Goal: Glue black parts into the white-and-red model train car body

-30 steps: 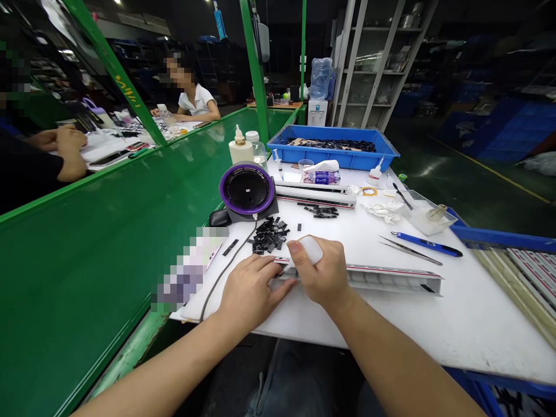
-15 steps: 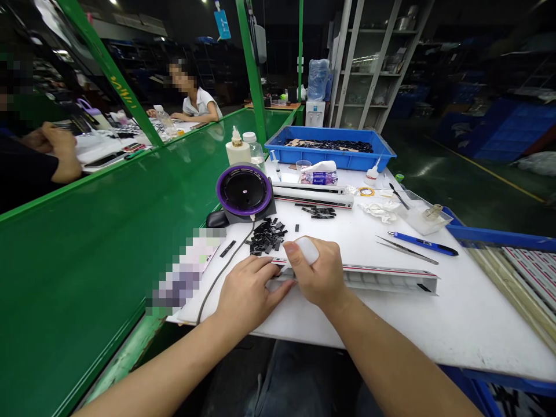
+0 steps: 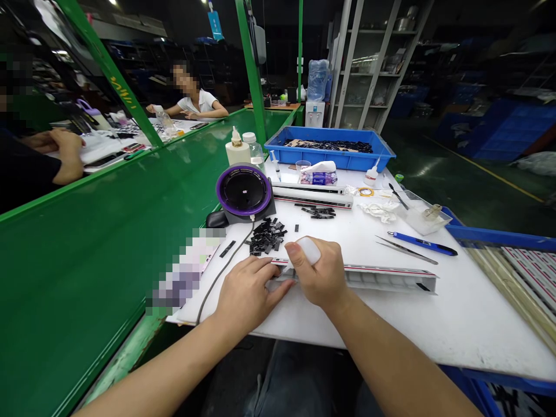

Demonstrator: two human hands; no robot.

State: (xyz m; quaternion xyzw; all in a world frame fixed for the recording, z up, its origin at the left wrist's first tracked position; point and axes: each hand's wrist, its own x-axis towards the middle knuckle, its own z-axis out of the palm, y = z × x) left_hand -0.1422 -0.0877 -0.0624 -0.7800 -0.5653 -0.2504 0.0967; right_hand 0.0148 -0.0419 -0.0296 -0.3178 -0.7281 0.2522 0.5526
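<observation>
right hand (image 3: pixel 321 272) stayed clamped on a white block (image 3: pixel 309 250), left hand (image 3: pixel 247 292) stayed flat pinning the long white strip (image 3: pixel 382 277) at the table's (image 3: pixel 456 313) near edge; i saw almost no shift, so still mid-press.

The person's left hand (image 3: pixel 247 292) lies flat on the near end of a long white strip (image 3: pixel 382 277) on the white table (image 3: pixel 469 313), fingers pressing it down. The right hand (image 3: pixel 324 272) grips a small white block (image 3: pixel 309 250) against the same end, thumb on top. Just beyond lies a heap of small black parts (image 3: pixel 267 234), then a purple-ringed round device (image 3: pixel 244 191). Tweezers (image 3: pixel 406 249) and a blue pen-like tool (image 3: pixel 423 243) lie to the right. A blue bin (image 3: pixel 330 155) stands at the far edge.
</observation>
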